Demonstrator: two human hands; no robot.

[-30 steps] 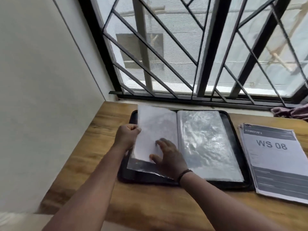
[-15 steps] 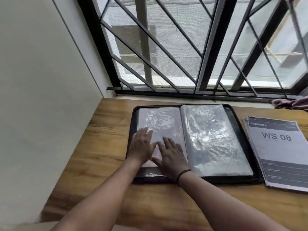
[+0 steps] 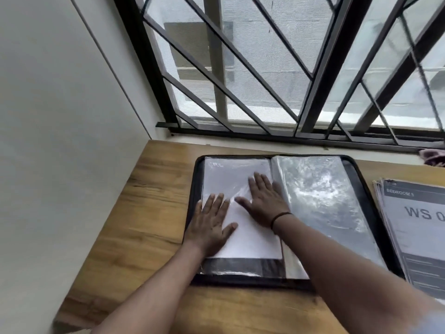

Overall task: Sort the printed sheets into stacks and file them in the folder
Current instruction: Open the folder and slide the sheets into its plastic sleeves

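Observation:
A black folder (image 3: 368, 203) lies open on the wooden table, its clear plastic sleeves spread left and right. The left sleeve (image 3: 231, 177) holds white paper, blank side up. My left hand (image 3: 212, 225) presses flat on the left part of that sleeve, fingers straight. My right hand (image 3: 262, 201) lies flat on the same sleeve near the spine, fingers spread, a dark band on its wrist. The right sleeves (image 3: 320, 201) are shiny and crinkled. A stack of printed sheets (image 3: 416, 227), headed "BEDROOM" and "WS 0", sits at the right of the folder.
The wooden table (image 3: 144, 213) butts against a white wall (image 3: 60, 141) on the left. A window with a black metal grille (image 3: 240, 68) runs along the back. A pinkish cloth (image 3: 432, 156) lies at the far right by the sill.
My left hand let go of the sleeve's edge and flattened onto it. The sleeve dropped flat on the left side. My right hand slid up along the spine, and both hands spread apart.

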